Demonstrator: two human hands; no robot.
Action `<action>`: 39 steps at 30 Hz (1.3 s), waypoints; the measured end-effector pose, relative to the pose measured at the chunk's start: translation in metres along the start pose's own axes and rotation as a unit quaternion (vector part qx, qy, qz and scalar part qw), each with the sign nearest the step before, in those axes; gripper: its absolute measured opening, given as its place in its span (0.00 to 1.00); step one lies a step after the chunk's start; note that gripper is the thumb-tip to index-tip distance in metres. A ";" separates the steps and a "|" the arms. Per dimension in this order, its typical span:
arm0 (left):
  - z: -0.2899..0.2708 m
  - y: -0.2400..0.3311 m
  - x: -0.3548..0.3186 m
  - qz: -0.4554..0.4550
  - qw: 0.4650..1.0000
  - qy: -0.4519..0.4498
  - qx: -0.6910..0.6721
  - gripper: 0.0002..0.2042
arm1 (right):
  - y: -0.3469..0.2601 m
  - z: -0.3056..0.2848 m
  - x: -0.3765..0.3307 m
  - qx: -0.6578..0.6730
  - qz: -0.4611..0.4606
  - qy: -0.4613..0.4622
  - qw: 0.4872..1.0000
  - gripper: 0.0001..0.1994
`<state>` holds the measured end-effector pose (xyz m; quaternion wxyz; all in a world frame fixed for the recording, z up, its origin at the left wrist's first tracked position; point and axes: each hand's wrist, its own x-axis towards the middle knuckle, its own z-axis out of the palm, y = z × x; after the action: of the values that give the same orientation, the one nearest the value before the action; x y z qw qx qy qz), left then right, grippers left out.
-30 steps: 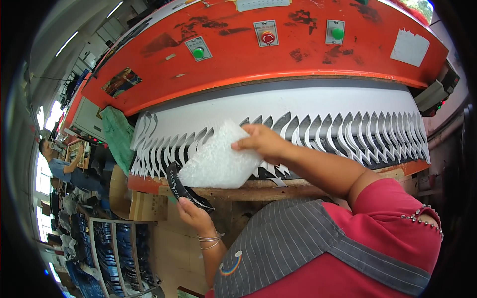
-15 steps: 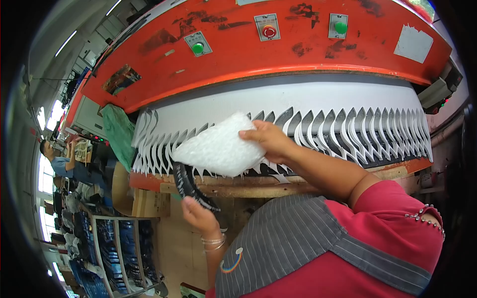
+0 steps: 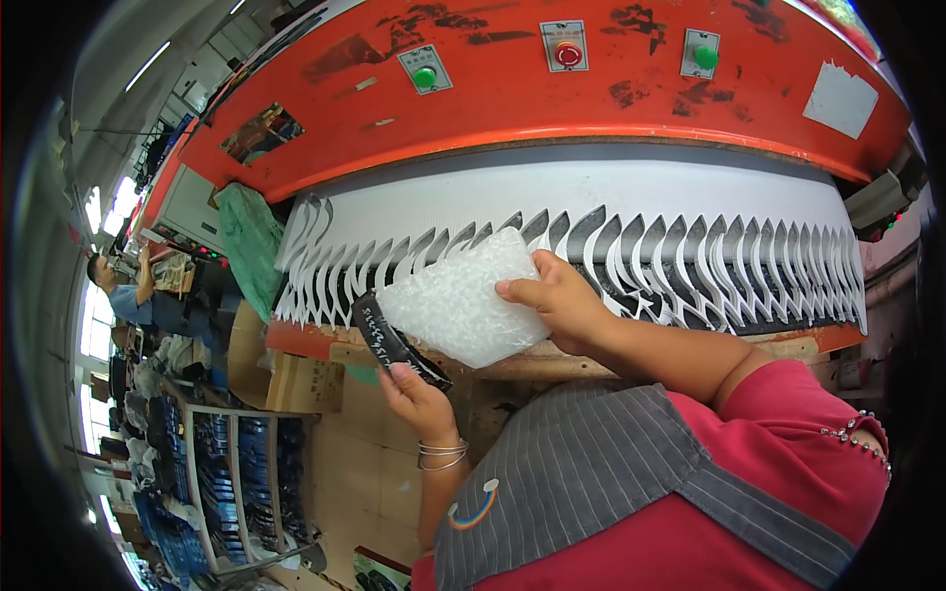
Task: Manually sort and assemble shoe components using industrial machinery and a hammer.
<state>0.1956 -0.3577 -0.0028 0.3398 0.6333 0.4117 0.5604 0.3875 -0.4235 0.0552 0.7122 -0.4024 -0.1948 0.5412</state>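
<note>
Translucent pebbled sheet (image 3: pixel 461 307) lowered, black cutter (image 3: pixel 396 345) raised

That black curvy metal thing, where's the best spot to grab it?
Probably by its lower end, coming from below. The black curved cutting die is long, narrow and tilted, and its upper end lies tucked against the translucent plastic sheet. The left hand already grips that lower end. The right hand holds the sheet's right edge.
</note>
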 end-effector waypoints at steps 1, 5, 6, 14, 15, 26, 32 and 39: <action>-0.001 -0.003 0.000 -0.006 1.000 0.003 0.002 0.21 | 0.000 0.001 0.001 0.014 0.024 0.014 1.000 0.20; -0.007 -0.015 0.006 0.013 0.999 -0.029 0.017 0.20 | 0.005 0.002 0.015 0.127 0.086 -0.030 0.988 0.19; -0.009 -0.017 0.009 0.009 0.999 -0.040 0.014 0.19 | 0.009 0.004 0.018 0.100 0.078 -0.061 0.990 0.19; -0.020 -0.028 0.046 -0.030 0.993 0.104 -0.045 0.23 | 0.038 0.028 0.009 -0.138 0.005 -0.117 0.983 0.23; -0.025 -0.030 0.051 -0.082 0.990 0.084 -0.078 0.24 | 0.044 0.031 0.004 -0.196 -0.039 -0.112 0.973 0.24; -0.062 -0.056 0.102 -0.360 0.857 0.009 -0.369 0.23 | 0.051 0.047 -0.020 -0.543 -0.071 -0.150 0.823 0.24; -0.046 -0.072 0.099 -0.247 0.943 -0.020 -0.222 0.27 | 0.050 0.057 0.022 -0.449 -0.057 -0.069 0.889 0.21; -0.054 -0.069 0.103 -0.023 0.967 -0.253 -0.033 0.18 | 0.000 0.032 0.065 -0.339 0.016 -0.052 0.939 0.17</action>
<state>0.1358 -0.2368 -0.0120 0.4659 0.7334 0.3083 0.3872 0.3866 -0.3518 0.0636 0.5138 -0.5946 -0.3972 0.4740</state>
